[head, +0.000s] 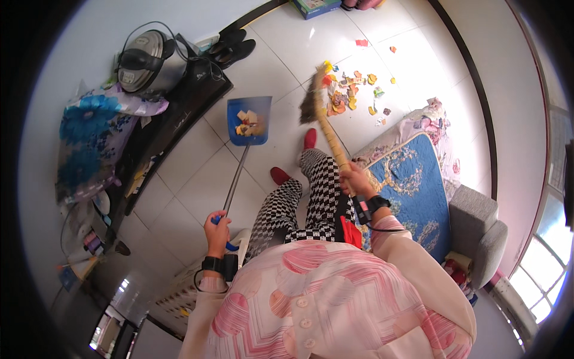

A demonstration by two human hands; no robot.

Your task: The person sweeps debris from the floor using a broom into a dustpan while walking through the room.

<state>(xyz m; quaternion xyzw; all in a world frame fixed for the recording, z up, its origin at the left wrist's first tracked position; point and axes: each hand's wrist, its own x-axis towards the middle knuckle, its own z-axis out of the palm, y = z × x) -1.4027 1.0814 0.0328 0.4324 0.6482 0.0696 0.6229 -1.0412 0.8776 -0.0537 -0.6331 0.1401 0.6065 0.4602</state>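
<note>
My left hand (217,233) grips the upper end of the metal handle (236,179) of a blue dustpan (235,134). Food scraps or peels and pale pieces (249,122) lie in the pan, slightly blurred. My right hand (356,180) is wrapped around the pale, banded handle of a broom (331,137). Its dark bristles (308,105) are at the floor, left of a scattered heap of orange and yellow peels and wrapper bits (343,101). Several loose scraps, among them a red piece (362,43), lie farther off on the tiles.
A low black cabinet (179,112) stands left, bearing an electric pressure cooker (150,63) and a blue-flowered cloth (87,130). Black shoes (237,50) are at its far end. On the right is a sofa (473,215) with a blue quilted cover (403,179). A box (314,6) lies at the far wall.
</note>
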